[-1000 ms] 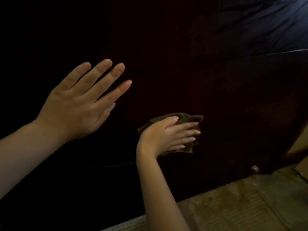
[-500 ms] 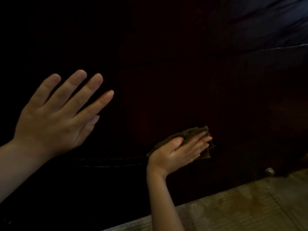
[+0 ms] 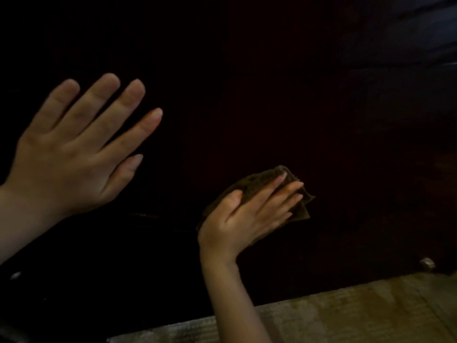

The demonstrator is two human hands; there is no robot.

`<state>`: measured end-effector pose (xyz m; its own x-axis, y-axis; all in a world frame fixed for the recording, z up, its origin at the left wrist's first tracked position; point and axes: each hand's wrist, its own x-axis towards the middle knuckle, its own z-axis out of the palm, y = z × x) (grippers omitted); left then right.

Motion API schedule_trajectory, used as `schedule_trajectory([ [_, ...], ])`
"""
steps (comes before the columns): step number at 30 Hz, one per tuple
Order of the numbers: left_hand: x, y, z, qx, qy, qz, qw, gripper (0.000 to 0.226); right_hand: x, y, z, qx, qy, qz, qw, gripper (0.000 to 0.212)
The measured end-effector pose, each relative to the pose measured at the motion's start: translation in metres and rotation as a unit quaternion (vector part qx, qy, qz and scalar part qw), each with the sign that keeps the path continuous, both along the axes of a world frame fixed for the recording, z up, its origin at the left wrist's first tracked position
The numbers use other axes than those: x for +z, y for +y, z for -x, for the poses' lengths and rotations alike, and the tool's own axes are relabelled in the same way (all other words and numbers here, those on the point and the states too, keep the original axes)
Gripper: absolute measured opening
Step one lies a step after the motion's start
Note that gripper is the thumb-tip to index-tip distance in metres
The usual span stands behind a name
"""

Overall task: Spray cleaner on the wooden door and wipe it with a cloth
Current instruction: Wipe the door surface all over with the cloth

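Over the last second my right hand (image 3: 244,216) carried the cloth (image 3: 259,180) across the lower part of the wooden door (image 3: 272,95), first downward, then back up and to the left, just above the floor (image 3: 346,313). Its fingers stayed straight and close together, pressing the cloth flat against the dark wood. My left hand (image 3: 66,154) remained raised with fingers apart and holding nothing, contact with the door not determinable. No sprayer was in view, so I judged the wiping stage to be under way.
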<state>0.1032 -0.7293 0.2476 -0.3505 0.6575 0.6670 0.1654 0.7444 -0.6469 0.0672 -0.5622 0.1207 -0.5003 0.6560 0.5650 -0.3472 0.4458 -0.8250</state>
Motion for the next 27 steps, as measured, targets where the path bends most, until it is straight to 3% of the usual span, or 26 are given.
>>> schedule_trajectory([
  [4, 0.001, 0.004, -0.001, 0.0, 0.031, 0.015, 0.999, 0.055, -0.026, 0.015, -0.001, 0.023, 0.036, -0.099, 0.994, 0.07],
  [10, -0.001, 0.001, -0.001, -0.009, 0.03, 0.012, 0.999, 0.056, -0.026, 0.011, 0.003, 0.013, 0.047, -0.113, 0.992, 0.067],
  [12, 0.001, -0.001, -0.001, -0.012, 0.022, 0.023, 0.999, 0.056, -0.024, 0.004, -0.001, 0.033, 0.057, -0.156, 0.985, 0.068],
  [18, 0.003, -0.012, -0.01, 0.02, 0.05, 0.047, 0.997, 0.054, -0.033, 0.001, -0.003, 0.043, 0.108, -0.364, 0.924, 0.06],
  [23, -0.005, -0.011, -0.015, 0.037, 0.058, 0.034, 0.997, 0.053, -0.05, 0.019, 0.001, 0.048, 0.2, -0.567, 0.797, 0.061],
  [27, 0.001, -0.022, -0.023, 0.045, 0.064, 0.014, 0.997, 0.053, -0.042, 0.02, -0.001, 0.051, 0.203, -0.548, 0.81, 0.061],
])
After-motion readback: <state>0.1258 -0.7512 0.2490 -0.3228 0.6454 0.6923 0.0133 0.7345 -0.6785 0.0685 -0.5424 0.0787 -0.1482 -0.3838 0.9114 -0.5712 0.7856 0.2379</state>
